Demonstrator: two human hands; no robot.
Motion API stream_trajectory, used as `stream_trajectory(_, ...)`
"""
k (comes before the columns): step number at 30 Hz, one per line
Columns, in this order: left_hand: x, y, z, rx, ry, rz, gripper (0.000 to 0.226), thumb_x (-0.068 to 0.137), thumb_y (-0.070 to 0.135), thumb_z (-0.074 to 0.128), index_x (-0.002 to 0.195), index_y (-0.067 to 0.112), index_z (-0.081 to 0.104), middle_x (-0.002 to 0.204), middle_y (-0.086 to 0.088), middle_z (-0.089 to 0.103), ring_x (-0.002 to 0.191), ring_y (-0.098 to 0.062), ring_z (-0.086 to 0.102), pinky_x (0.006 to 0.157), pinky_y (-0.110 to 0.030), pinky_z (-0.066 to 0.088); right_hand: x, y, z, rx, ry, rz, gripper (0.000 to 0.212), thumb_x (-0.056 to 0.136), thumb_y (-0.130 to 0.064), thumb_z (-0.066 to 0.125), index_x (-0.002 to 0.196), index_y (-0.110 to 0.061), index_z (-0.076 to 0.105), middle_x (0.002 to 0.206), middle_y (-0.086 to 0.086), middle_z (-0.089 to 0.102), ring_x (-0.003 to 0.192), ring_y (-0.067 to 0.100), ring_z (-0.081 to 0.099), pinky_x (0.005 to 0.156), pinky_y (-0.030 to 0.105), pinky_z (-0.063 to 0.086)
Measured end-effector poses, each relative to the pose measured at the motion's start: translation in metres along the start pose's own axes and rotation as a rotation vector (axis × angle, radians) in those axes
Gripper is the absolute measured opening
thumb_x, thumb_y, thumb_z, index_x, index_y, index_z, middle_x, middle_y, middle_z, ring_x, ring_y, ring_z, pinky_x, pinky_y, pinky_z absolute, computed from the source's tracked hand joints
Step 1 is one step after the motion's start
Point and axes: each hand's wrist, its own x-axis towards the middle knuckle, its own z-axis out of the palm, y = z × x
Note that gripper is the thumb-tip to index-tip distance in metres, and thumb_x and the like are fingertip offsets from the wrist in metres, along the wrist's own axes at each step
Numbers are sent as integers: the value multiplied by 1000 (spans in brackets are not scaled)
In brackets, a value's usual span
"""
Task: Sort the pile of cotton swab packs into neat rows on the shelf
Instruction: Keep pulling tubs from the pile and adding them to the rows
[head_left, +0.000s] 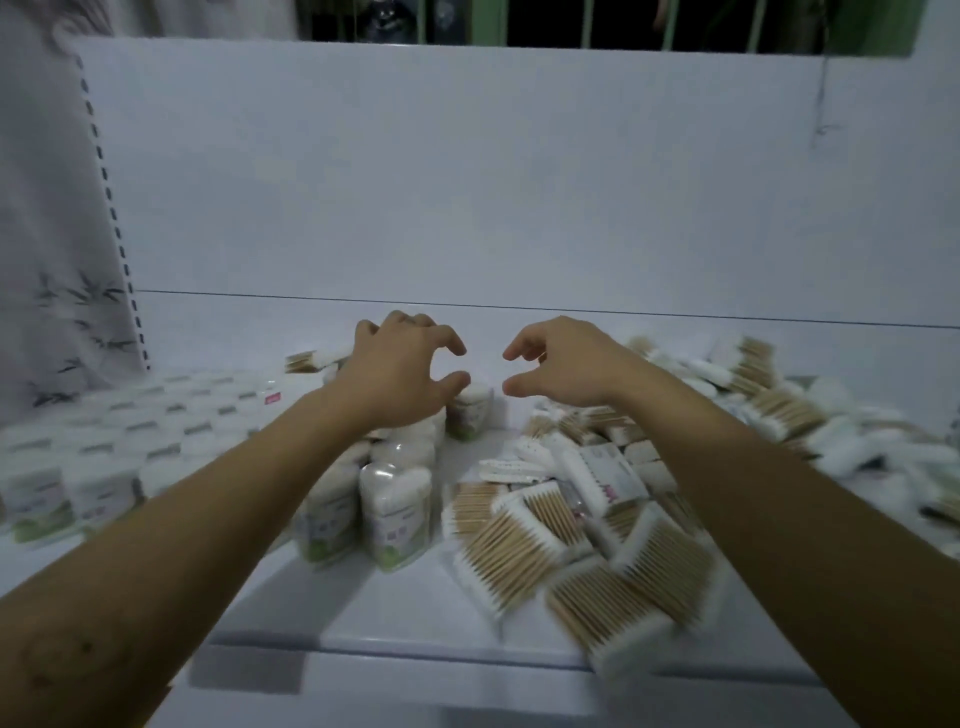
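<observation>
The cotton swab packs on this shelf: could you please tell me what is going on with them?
A person is sorting them. The left hand and right hand reach over the shelf, fingers loosely curved, gripping nothing. Neat rows of upright tubs stand on the left; flat packs lie in a loose pile on the right, not yet sorted.

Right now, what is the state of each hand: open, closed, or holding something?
Left hand: open, fingers curved, holds nothing.
Right hand: open, fingers curved, holds nothing.
</observation>
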Motion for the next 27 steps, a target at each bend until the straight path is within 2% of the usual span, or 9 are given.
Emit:
stream_trajectory(4,15,46,12,-87,-57,105,41,92,52,53,129,33,53,131,7,55,125,-18,42,102,-42,27,-16,36,-23,-220,84,97,46,82,-37,73,126,-27,60,131,-3,56,118,17,53,96,32,44)
stream_trajectory(7,22,73,23,-123,-106,139,44,92,53,52,131,32,51,131,7,55,124,-18,45,102,-43,29,-30,64,-40,-290,109,186,46,83,-36,72,126,-27,59,131,-1,56,119,18,52,97,33,44)
stream_trajectory(16,41,117,51,-200,-263,127,52,90,57,55,134,30,49,134,8,54,122,-17,50,104,-44,37,-47,118,-39,-258,170,298,43,87,-23,66,129,-26,57,137,1,52,120,21,53,95,34,45)
stream_trajectory(20,57,123,59,-250,-263,67,52,88,57,57,132,31,49,132,7,55,118,-18,51,103,-45,36,-39,131,-45,-237,240,323,45,88,-28,67,131,-23,55,138,3,51,121,23,51,91,31,41)
stream_trajectory(27,88,125,69,-268,-272,25,56,87,57,58,135,31,48,135,5,53,123,-19,49,105,-46,38,3,137,-38,-144,215,306,54,88,-31,63,139,-22,48,139,3,49,121,22,52,91,32,43)
